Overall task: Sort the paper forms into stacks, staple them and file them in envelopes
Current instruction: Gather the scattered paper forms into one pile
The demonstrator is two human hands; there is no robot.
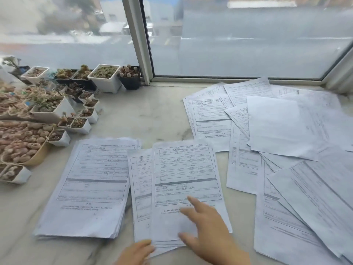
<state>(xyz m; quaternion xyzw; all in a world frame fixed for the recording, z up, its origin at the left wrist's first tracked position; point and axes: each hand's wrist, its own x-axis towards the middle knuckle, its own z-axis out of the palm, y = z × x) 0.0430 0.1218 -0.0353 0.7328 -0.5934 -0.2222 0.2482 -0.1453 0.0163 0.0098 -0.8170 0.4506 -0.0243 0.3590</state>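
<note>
Two stacks of printed forms lie near the front of the marble sill. The left stack is thick and fairly square. The middle stack is thinner and slightly fanned. My right hand rests flat on the lower part of the middle stack, fingers spread. My left hand touches the bottom edge of that stack with its fingertips. A loose spread of unsorted forms covers the right side.
Many small pots of succulents crowd the left and back-left of the sill. A window frame post rises at the back centre, glass on both sides. Bare marble shows between the pots and the papers.
</note>
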